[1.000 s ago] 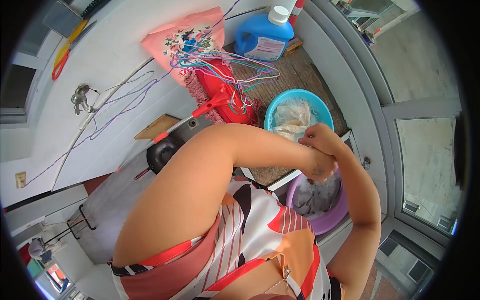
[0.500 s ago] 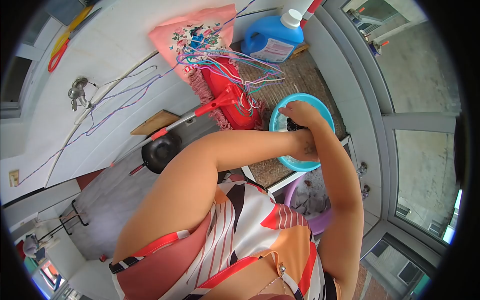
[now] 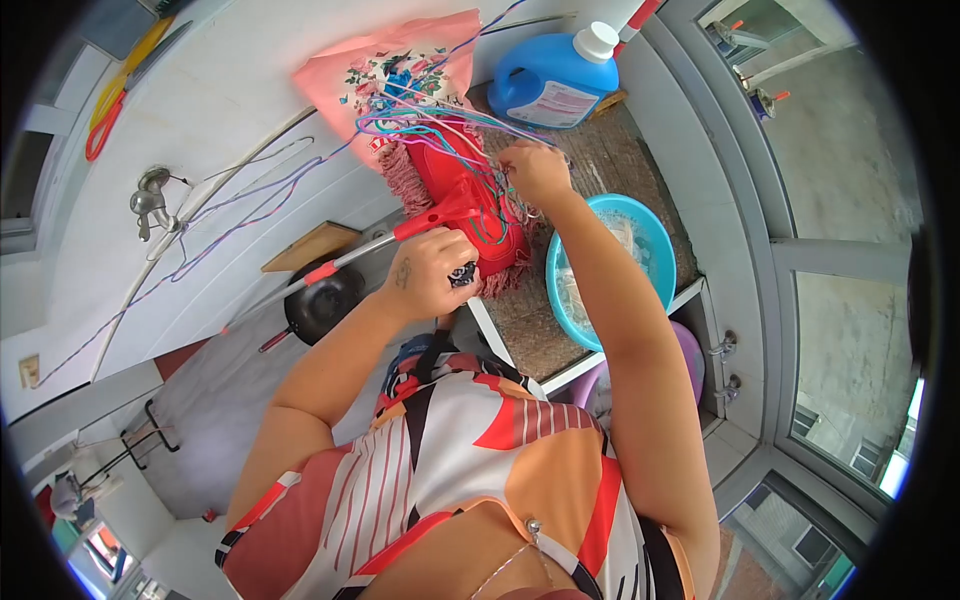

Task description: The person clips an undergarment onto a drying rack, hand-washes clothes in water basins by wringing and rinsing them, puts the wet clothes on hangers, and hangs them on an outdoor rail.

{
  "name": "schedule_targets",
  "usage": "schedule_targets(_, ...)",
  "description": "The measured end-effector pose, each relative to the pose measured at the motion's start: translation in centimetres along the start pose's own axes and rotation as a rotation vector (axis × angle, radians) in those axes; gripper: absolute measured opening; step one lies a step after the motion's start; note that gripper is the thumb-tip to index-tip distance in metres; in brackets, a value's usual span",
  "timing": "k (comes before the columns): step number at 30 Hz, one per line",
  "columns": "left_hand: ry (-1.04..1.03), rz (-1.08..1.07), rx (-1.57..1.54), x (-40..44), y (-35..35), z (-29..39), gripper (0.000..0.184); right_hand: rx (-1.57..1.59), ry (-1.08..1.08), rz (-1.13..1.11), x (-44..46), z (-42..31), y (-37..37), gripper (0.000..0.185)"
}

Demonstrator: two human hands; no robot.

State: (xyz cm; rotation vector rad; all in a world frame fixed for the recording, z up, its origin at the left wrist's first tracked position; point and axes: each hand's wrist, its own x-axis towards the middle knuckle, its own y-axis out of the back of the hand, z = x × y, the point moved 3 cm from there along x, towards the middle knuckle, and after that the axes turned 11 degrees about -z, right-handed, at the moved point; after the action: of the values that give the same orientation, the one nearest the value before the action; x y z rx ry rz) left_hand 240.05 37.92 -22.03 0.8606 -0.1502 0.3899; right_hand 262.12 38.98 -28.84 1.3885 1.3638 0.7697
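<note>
Clenched a small, dark patterned bundle in the left hand and curled the right hand, with unclear grip, at tangled, thin multicoloured wire hangers, best separated singly.

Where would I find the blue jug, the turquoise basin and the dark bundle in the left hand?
Blue jug (image 3: 556, 82): head view, on the middle of its body.
Turquoise basin (image 3: 661, 252): head view, on its right-side wall.
Dark bundle (image 3: 462, 274): head view, on the part showing beside the left hand (image 3: 432, 272).
</note>
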Motion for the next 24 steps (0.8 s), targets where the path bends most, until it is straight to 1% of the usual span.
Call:
schedule_targets(1,0.067,0.033,-0.013,-0.7,0.4,-0.8,0.019,0.042,0.014,0.122,-0.3,0.5,0.7,0.014)
schedule_targets(4,0.230,0.163,-0.112,-1.8,0.6,-2.9,0.016,0.214,-0.037,0.273,-1.1,2.0,3.3,0.012)
schedule_targets(6,0.340,0.224,-0.141,-2.0,0.5,-4.1,0.017,0.281,0.020,0.365,-1.9,2.7,4.9,0.012)
schedule_targets(7,0.406,0.214,-0.175,-1.9,0.5,-4.6,0.019,0.308,0.050,0.413,-2.3,2.9,5.8,0.012)
schedule_targets(10,0.441,0.230,-0.196,-0.8,0.5,-5.1,0.019,0.008,0.087,0.736,-5.6,2.1,9.6,0.013)
schedule_targets(11,0.468,0.163,-0.212,-0.4,0.7,-5.1,0.022,-0.070,0.039,0.772,-6.7,2.0,10.5,0.013)
schedule_targets(14,0.279,0.330,-0.245,1.2,0.5,-4.5,0.030,0.232,0.059,0.554,-9.0,3.4,11.5,0.016)
schedule_targets(15,0.275,0.302,-0.232,2.0,0.6,-3.6,0.038,0.180,0.105,0.621,-9.7,3.3,11.7,0.016)
schedule_targets(18,0.274,0.140,-0.412,3.7,-0.4,-2.3,0.041,0.302,0.016,0.668,-12.3,3.1,12.6,0.014)
schedule_targets(19,0.238,0.119,-0.421,4.3,-0.6,-2.0,0.036,0.373,-0.023,0.660,-13.3,3.0,13.1,0.014)
schedule_targets(21,0.357,0.120,-0.962,5.2,-1.2,-1.5,0.027,0.519,-0.102,0.635,-15.5,2.9,13.9,0.013)
schedule_targets(22,0.416,0.117,-1.230,5.7,-1.4,-1.0,0.024,0.735,-0.083,0.601,-16.4,3.2,14.3,0.013)
schedule_targets(23,0.389,0.150,-1.394,6.3,-1.2,-0.5,0.023,0.951,-0.064,0.565,-17.5,3.9,14.6,0.014)
schedule_targets(24,0.405,0.177,-1.539,6.7,-1.3,0.4,0.026,1.166,-0.041,0.526,-18.7,4.6,14.7,0.015)
